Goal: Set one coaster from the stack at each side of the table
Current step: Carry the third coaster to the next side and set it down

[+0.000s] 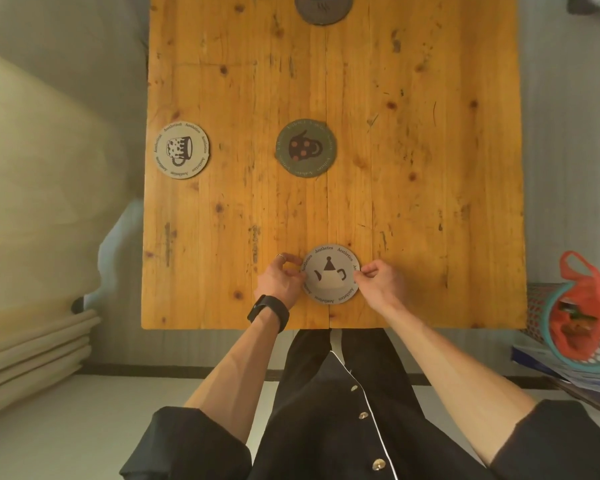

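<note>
A pale round coaster with a teapot picture [330, 274] lies flat near the front edge of the wooden table [413, 174]. My left hand [280, 280] pinches its left rim and my right hand [378, 282] pinches its right rim. A dark green coaster with a spotted mug [305, 147] sits at the table's middle; whether more lie under it cannot be told. A pale coaster with a mug print [181, 149] rests at the left edge. A grey coaster [324, 6] lies at the far edge, partly cut off by the frame.
A teal basket holding an orange bag [582, 313] stands to the right of the table. Folded beige cushions [32, 344] lie on the floor at the left. My dark buttoned garment [343, 410] fills the space below the table's front edge.
</note>
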A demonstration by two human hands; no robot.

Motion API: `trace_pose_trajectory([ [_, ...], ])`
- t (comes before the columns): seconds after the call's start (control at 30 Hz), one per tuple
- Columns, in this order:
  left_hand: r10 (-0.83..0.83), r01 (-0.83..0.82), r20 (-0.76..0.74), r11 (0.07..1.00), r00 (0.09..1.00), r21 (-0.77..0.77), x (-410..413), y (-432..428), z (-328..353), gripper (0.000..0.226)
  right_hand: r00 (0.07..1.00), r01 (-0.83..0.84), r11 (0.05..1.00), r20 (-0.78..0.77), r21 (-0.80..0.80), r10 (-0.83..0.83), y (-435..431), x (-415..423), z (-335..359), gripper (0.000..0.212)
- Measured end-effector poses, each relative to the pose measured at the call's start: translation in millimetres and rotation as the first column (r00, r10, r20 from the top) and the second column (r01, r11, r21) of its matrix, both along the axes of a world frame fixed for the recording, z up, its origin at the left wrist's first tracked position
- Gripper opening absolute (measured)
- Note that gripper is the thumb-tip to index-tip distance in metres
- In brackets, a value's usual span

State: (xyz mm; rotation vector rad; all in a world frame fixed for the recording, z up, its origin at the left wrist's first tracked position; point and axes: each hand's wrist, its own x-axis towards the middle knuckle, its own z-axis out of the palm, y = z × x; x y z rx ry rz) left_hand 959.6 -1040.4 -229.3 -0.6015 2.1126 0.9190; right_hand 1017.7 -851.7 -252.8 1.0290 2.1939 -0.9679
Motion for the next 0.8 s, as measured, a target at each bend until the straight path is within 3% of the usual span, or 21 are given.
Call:
trace_pose_trajectory([
  [0.8,-0.189,0.189,0.004,0.978,0.982,-0.088,0.0,-4.8,-7.2,0.016,0.999,-0.053,0.999,0.007,-0.001,0.053,-1.1,2.6,7.1,0.016],
])
